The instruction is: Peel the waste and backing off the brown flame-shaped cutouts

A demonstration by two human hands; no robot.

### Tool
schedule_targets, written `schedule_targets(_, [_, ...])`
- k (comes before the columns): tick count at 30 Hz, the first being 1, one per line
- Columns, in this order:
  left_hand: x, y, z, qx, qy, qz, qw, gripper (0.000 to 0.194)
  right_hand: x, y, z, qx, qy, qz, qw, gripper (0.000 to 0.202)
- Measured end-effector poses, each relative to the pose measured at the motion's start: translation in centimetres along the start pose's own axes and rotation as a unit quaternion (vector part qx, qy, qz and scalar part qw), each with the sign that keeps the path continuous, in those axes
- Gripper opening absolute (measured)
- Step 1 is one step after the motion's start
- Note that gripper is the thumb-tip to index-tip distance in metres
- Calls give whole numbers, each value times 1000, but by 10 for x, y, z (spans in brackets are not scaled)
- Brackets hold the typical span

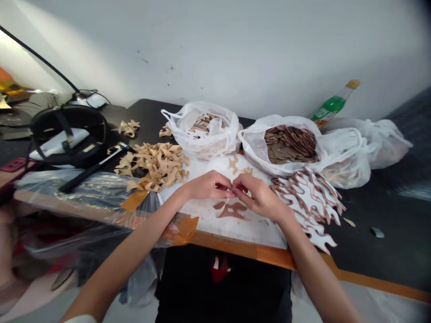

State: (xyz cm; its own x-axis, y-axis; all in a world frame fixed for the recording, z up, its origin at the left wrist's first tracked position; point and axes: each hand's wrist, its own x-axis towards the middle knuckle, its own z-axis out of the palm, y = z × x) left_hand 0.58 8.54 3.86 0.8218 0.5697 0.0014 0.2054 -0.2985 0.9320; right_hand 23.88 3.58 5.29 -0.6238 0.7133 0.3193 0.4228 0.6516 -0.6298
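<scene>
My left hand [212,185] and my right hand [254,190] meet fingertip to fingertip over the white sheet [208,220]. Both have their fingers pinched together. A thin pale strip [223,205] hangs below the left fingertips; what the right fingers pinch is too small to make out. Just under the hands lies a brown curvy-edged cutout [235,211] with a small white mark on it. Beyond the hands, tan cutouts [233,165] rest on the sheet. To the right, white-faced brown-edged cutouts [308,197] lie in an overlapping heap.
A pile of tan cutouts [158,163] is at left, beside a black-handled hammer-like tool [90,170]. Plastic bags [215,146] with cutouts stand behind. A green bottle [332,107] leans by the wall. Orange tape [235,242] runs along the table's front edge.
</scene>
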Motion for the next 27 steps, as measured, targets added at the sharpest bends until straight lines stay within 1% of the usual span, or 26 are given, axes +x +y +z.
schedule_targets(3, [0, 2, 2, -3, -13, -14, 1000, 27, 0, -1, 0, -5, -22, 5, 1000, 7])
schedule_targets(8, [-1, 1, 2, 7, 1, -10, 1000, 24, -2, -3, 2, -21, -33, 23, 999, 8])
schedule_targets(11, [-1, 0, -1, -9, 6, -5, 1000, 27, -3, -4, 3, -14, -19, 24, 999, 6])
schedule_targets(17, [-2, 1, -5, -21, 15, 14, 1000, 28, -4, -4, -1, 8, 36, 19, 999, 2])
schedule_targets(27, [-3, 1, -4, -14, 8, 17, 1000, 28, -3, -4, 2, 18, 34, 23, 999, 4])
